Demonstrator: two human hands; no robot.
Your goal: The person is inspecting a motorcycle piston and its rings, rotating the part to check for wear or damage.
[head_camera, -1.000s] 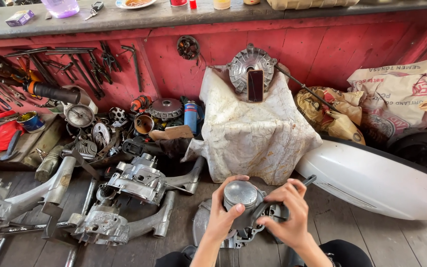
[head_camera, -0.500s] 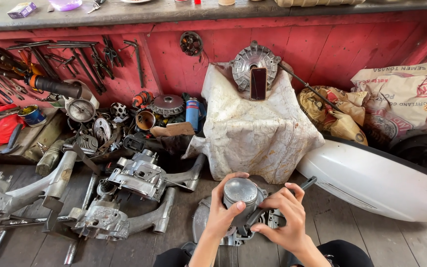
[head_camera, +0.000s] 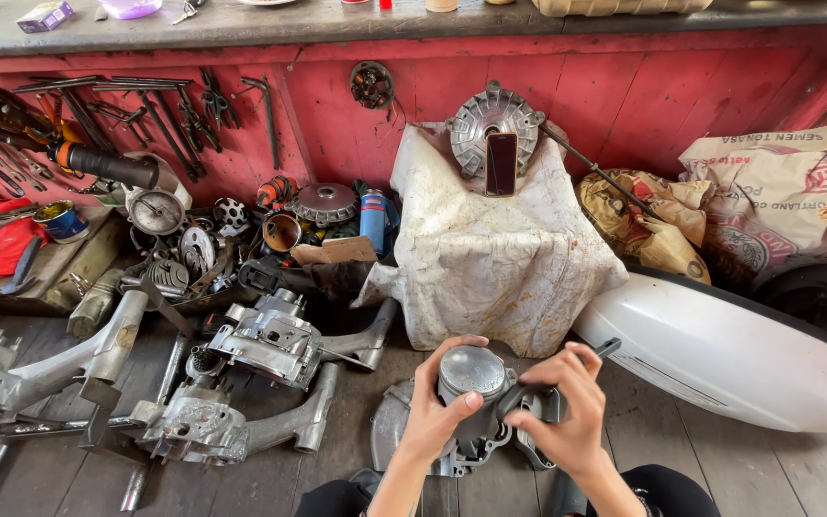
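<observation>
Floorboards point(head_camera: 739, 469) of grey wood carry everything. At three o'clock lies a long white body panel point(head_camera: 720, 354); at twelve o'clock stands a block draped in pale cloth point(head_camera: 500, 254), with a finned metal hub point(head_camera: 493, 113) and a dark phone point(head_camera: 501, 164) on top. At nine o'clock rest two grey engine casings point(head_camera: 270, 340). At six o'clock, over a dark casing point(head_camera: 476, 445), sits the round metal piston point(head_camera: 471, 371). The left hand point(head_camera: 437, 407) curls half-closed around the piston's left side, thumb on it. The right hand point(head_camera: 567, 412) bends loosely closed beside the piston, gripping a dark piece point(head_camera: 524, 400).
</observation>
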